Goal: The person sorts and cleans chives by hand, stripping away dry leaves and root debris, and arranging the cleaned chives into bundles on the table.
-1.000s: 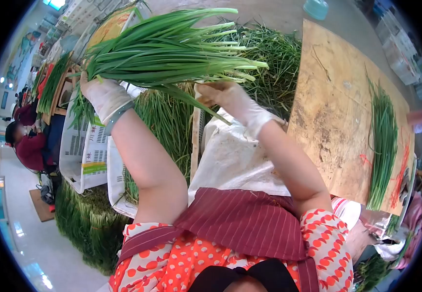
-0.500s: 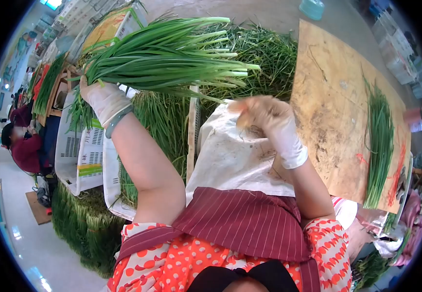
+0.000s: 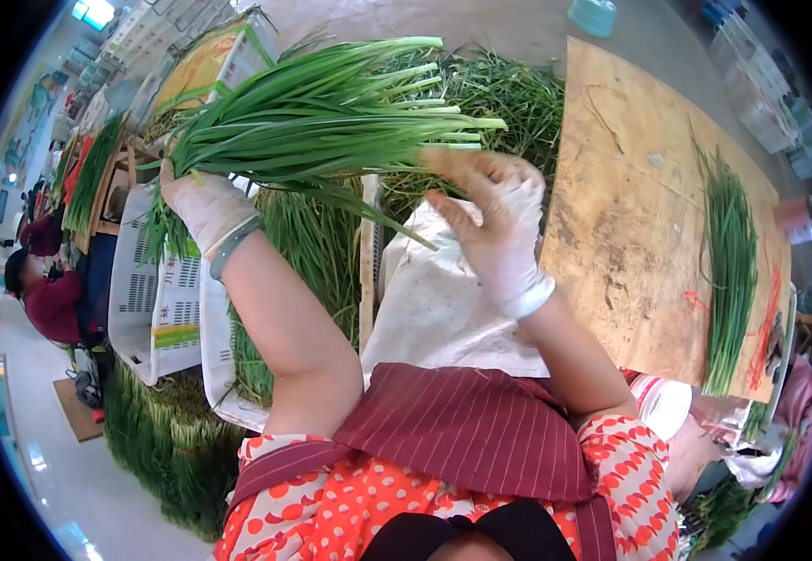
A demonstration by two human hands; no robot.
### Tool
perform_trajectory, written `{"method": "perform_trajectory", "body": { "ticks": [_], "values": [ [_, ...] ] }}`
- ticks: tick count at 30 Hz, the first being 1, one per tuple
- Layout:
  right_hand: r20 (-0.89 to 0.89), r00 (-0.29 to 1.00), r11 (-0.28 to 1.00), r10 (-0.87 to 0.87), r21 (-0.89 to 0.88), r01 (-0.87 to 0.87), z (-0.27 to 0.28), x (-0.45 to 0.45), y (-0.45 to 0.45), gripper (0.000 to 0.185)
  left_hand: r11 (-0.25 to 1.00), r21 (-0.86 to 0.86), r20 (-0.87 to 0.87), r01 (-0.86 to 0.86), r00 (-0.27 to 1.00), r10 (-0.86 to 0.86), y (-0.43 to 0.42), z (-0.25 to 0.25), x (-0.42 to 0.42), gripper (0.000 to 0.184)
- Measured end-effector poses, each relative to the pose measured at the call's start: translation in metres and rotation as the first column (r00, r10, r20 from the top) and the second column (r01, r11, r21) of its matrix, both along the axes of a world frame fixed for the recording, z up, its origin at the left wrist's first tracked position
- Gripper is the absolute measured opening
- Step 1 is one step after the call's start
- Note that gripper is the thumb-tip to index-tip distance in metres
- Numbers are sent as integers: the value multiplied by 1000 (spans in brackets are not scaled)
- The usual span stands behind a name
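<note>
While right hand (image 3: 501, 224) wide, left (image 3: 204, 209) round greens (image 3: 317, 117)

The single view looks from the wearer's head, forward and steeply down, through a very wide lens that leaves the frame's corners black. Close beneath it, at lower centre, is the maroon pinstriped cloth apron (image 3: 471, 428); farther off, upper left, the sheaf of long green leaves with pale stems (image 3: 312, 126); well beyond, along the top edge, the smooth grey floor (image 3: 509, 21).
</note>
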State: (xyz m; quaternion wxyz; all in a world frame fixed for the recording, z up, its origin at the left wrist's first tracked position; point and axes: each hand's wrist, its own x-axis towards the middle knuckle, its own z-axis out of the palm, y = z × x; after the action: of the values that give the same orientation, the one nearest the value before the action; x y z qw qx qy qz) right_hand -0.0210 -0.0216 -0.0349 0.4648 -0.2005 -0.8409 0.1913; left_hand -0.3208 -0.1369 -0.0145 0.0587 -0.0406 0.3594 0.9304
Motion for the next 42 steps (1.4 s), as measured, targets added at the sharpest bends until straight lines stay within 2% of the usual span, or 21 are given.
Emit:
{"method": "perform_trajectory", "body": {
  "ticks": [1,3,4,6,8,9,11,13,14,17,23,26,28,29,30,33,36,38,39,40,42],
  "values": [
    [4,1000,1000,-5,1,5,-4,-2,4,21,1000,-7,36,2,999,-1,2,3,4,38],
    [20,975,964,-222,154,217,-7,-6,9,22,999,-28,8,26,1000,-26,5,-1,0,39],
    [18,974,963,-225,155,219,-11,-9,14,22,998,-50,-22,41,999,-42,5,-2,-2,40],
    [30,999,984,-38,177,33,-19,-14,23,22,999,-16,-29,44,999,-45,5,-5,-6,40],
    [28,999,987,-26,162,21,-9,-16,19,19,999,10,-32,44,999,-44,-4,-22,-27,39],
    [44,999,991,-17,137,11,-5,-16,17,18,992,11,-120,124,985,-122,-15,-47,-60,39],
    [62,998,994,-15,108,8,-4,-18,15,19,978,3,-204,211,957,-206,-16,-47,-61,38],
    [78,997,995,-21,101,13,-4,-20,15,18,995,81,-31,54,998,-52,-3,-1,-7,38],
    [77,997,995,-22,101,14,-4,-20,16,18,995,82,-32,55,998,-53,-2,0,-3,38],
    [74,996,998,43,44,-47,-9,-20,15,19,998,29,-71,47,997,-45,-3,-1,-2,37],
    [-27,998,998,64,-8,-64,-10,-25,11,16,970,-176,-336,166,916,-218,-19,-44,-55,36],
    [57,998,1000,23,-18,-22,-7,-20,12,11,971,-137,-215,196,951,-222,-7,-17,-15,39],
    [-33,997,982,75,-173,-80,-8,-18,18,8,988,-88,-109,127,985,-136,-3,-12,-1,41],
    [-273,951,833,143,-485,-264,-6,-13,20,8,988,-89,-110,126,985,-136,0,-8,5,41],
    [-548,835,593,52,-655,-467,-1,-9,21,9,992,-74,-81,101,991,-107,2,-5,12,42],
    [-575,818,696,-6,-590,-409,4,13,53,10,995,-24,-49,101,994,-102,-3,-9,10,43],
    [-501,858,720,-114,-637,-276,0,25,63,10,991,35,-50,127,991,-126,-6,-15,-2,42],
    [-161,966,789,200,-559,-257,-13,26,64,12,989,54,-49,137,990,-134,-4,-18,-5,42],
    [122,976,928,179,-352,-126,-7,23,59,18,991,6,-71,134,989,-134,-1,-18,-3,41],
    [231,973,986,13,-164,26,-15,20,50,21,991,-41,-94,128,987,-132,0,-16,-1,41],
    [154,981,989,120,-102,-105,-27,6,52,26,990,-69,-97,120,987,-126,3,-9,10,40]
  ]
}}
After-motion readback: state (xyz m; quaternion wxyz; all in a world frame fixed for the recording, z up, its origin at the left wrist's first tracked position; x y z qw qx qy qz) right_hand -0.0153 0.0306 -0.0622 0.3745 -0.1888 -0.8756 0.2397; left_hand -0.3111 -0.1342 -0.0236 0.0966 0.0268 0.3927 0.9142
